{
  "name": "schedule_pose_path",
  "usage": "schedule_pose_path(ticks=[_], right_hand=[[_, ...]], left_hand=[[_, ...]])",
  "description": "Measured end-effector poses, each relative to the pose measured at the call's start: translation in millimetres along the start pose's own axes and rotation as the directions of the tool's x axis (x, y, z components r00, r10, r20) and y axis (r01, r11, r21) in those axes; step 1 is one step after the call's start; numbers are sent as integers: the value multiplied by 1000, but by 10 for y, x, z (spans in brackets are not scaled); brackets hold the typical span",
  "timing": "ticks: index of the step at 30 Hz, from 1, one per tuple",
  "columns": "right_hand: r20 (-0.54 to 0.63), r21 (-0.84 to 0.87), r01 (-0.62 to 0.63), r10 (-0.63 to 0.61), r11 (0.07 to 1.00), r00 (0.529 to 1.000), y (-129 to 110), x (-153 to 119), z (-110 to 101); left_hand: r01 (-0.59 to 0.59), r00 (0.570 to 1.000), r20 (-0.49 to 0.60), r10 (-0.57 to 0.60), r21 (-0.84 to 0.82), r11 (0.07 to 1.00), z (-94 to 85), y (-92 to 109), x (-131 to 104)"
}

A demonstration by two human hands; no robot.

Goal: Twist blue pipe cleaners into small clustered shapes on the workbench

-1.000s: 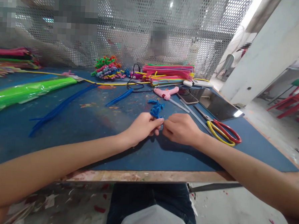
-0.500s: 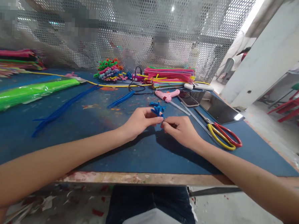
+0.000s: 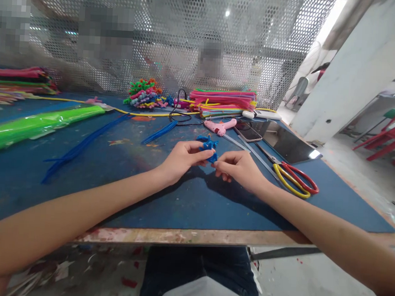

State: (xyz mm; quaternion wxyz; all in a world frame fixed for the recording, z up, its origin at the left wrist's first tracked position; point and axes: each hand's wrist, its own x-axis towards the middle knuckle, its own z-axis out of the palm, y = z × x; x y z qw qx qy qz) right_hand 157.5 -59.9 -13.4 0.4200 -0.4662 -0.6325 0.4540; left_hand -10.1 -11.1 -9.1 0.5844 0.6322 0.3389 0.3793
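Note:
Between thumb and fingers, my left hand [image 3: 188, 160] pinches a small blue shape of bent pipe cleaners [image 3: 211, 145] above the table. My right hand [image 3: 234, 166] is closed in a pinch at the lower right edge of this shape. Its fingertips touch the blue fuzzy wire there; the exact spot is partly hidden. Beyond the hands lie a short bunch of blue pipe cleaners [image 3: 160, 132] and a pink glue gun [image 3: 220, 126]. Longer blue pipe cleaners [image 3: 85, 144] stretch across the table to the left.
Scissors with red and yellow handles [image 3: 297, 179] lie right of my hands, near a phone [image 3: 249, 132] and a dark tablet [image 3: 287, 143]. A green plastic packet [image 3: 43, 124] is at left. Colourful pipe-cleaner bundles [image 3: 224, 100] line the perforated metal screen [image 3: 176, 45].
The blue shape has turned slightly in my left hand, showing more of its lower part. My right hand's lower fingers have loosened and spread a little; its pinch stays at the shape.

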Motion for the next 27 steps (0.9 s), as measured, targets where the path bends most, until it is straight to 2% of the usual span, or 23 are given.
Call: schedule_pose_path(ticks=[3,8,10,14,16,17,19,20,21,22,24,25,26,27], right_hand=[[62,-2,1,-1,1000,998,2,-4,4],[-71,-195,170,-187,966,980,-1,-35,33],[-79,-206,205,-225,957,971,-4,-53,52],[-102,-130,176,-189,976,977,7,1,27],[-160,-101,140,-154,985,975,30,124,-58],[-186,-112,118,-138,987,973,46,211,-122],[-198,-202,84,-125,976,972,78,411,-274],[-145,-311,59,-108,949,984,90,509,-352],[-68,-466,48,-90,884,994,96,594,-422],[-17,-622,67,-99,780,995,92,660,-477],[-23,-820,105,-216,563,976,49,716,-522],[-20,-855,138,-298,500,954,7,708,-507],[13,-854,200,-365,480,931,-46,681,-466],[75,-821,284,-400,495,913,-107,643,-403]], left_hand=[[40,999,24,-41,28,999,7,12,-17],[165,986,46,-160,-170,971,100,14,-75],[170,985,33,-167,-225,959,125,-9,-78],[55,998,-26,-60,-174,983,38,-42,-6],[-50,999,-23,49,-16,999,-64,-35,46],[-118,993,15,117,110,987,-117,-25,66],[-293,954,185,237,399,869,-205,-4,82],[-389,916,300,265,511,766,-233,7,77],[-482,870,409,276,584,653,-249,16,67],[-562,821,503,271,624,543,-255,24,55],[-682,728,645,231,645,346,-241,37,47],[-722,690,692,213,637,271,-227,41,59],[-743,668,716,200,629,229,-211,42,83],[-741,671,714,201,635,217,-196,38,119]])
